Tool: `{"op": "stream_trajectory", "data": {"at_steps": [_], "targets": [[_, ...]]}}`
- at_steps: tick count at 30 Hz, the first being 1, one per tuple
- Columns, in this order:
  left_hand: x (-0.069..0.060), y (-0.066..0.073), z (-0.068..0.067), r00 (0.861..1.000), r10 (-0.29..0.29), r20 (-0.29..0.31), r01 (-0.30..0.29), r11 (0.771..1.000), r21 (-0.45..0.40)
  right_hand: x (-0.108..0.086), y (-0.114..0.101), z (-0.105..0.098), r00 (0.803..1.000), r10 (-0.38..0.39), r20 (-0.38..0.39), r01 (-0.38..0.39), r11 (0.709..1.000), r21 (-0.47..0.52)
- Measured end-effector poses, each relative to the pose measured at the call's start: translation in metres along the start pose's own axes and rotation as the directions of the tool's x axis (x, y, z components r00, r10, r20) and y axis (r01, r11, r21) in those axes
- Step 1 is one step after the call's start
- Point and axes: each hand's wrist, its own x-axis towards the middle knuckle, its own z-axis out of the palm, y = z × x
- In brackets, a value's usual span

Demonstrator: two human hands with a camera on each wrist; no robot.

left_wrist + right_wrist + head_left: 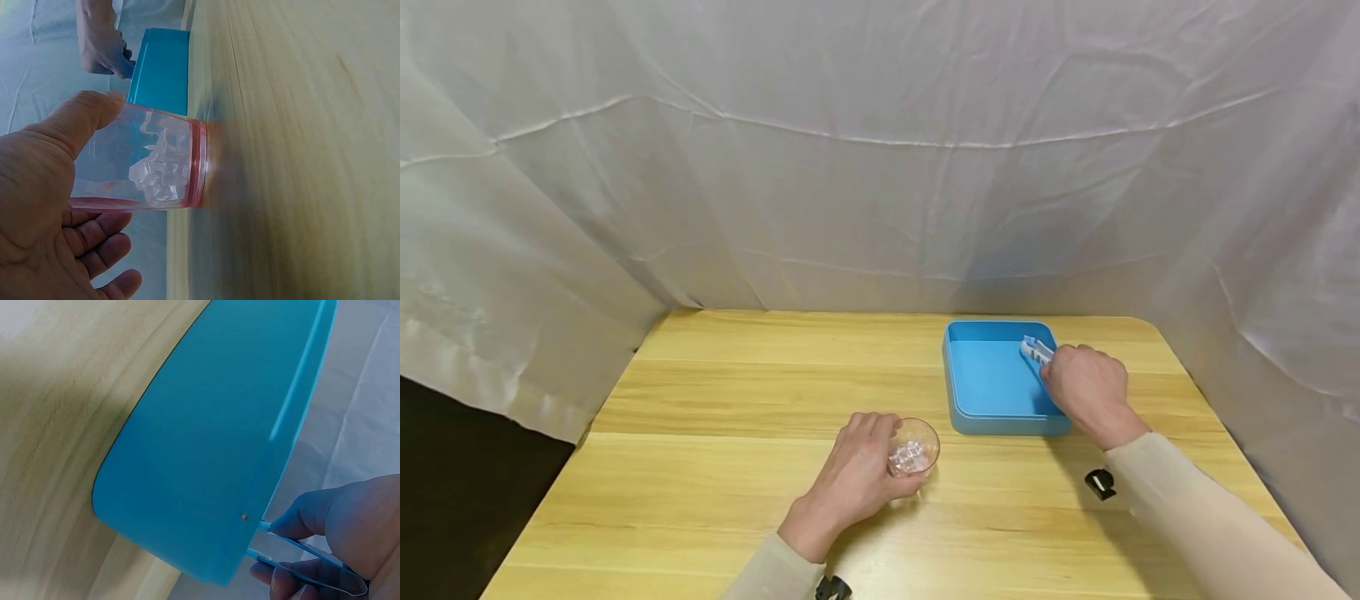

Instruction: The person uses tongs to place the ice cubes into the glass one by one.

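Note:
My left hand grips a clear drinking glass from its left side, thumb and fingers around the wall. Several clear ice cubes lie in the bottom of the glass, which stands upright at the table surface. Over the right side of a square blue tray, my right hand pinches a pair of slim tongs between thumb and fingers. The tongs' tips point into the tray; the tray wall hides them in the right wrist view. Whether anything sits between them I cannot tell.
The light wood table carries the glass and the tray, with the tray behind and right of the glass. Pale cloth curtains hang along the back and both sides. A dark area lies beyond the table's left edge.

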Motion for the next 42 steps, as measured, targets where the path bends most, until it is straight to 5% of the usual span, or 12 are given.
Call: {"op": "stream_trajectory", "data": {"at_steps": [12,26,42], "targets": [[0.002,0.000,-0.001,1.000,0.016,-0.012,-0.016,1.000,0.004,0.009,0.003,0.009,1.000,-0.003,-0.009,0.002,1.000,-0.019],[0.000,0.000,-0.002,1.000,0.014,-0.011,-0.014,1.000,0.002,-0.021,-0.003,0.005,0.982,-0.160,-0.097,0.161,0.987,0.009],[0.000,-0.002,-0.001,1.000,0.000,-0.009,0.000,1.000,-0.013,-0.023,-0.003,0.009,0.981,-0.164,-0.100,0.168,0.985,0.035]]}}
